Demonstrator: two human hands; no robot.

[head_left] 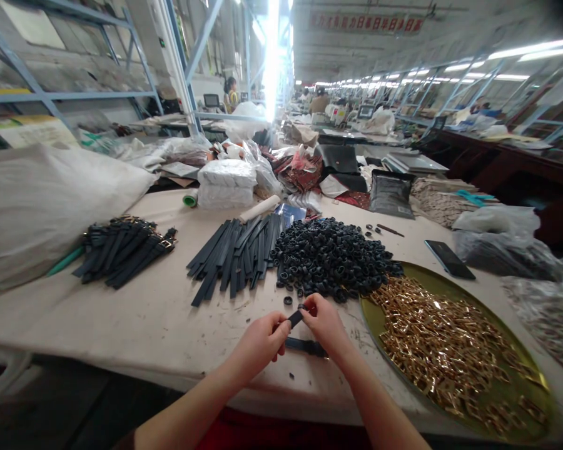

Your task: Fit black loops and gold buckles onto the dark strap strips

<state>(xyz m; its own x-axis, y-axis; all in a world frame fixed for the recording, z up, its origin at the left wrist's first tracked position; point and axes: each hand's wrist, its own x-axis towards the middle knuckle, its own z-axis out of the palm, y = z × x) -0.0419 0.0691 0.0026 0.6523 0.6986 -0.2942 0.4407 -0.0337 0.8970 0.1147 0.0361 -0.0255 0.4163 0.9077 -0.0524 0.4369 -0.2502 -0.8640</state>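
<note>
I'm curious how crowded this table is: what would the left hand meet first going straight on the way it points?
Probably the bare right hand, just ahead of the left hand along the dark flat strip between them; the heap of small black rings looks farther on, though depth is uncertain.

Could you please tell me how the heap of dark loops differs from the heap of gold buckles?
The dark loops look dull and nearly black, while the gold buckles shine. The dark loops lie mostly on the table; the gold buckles lie on a round tray. Both are heaps of many small pieces.
</note>
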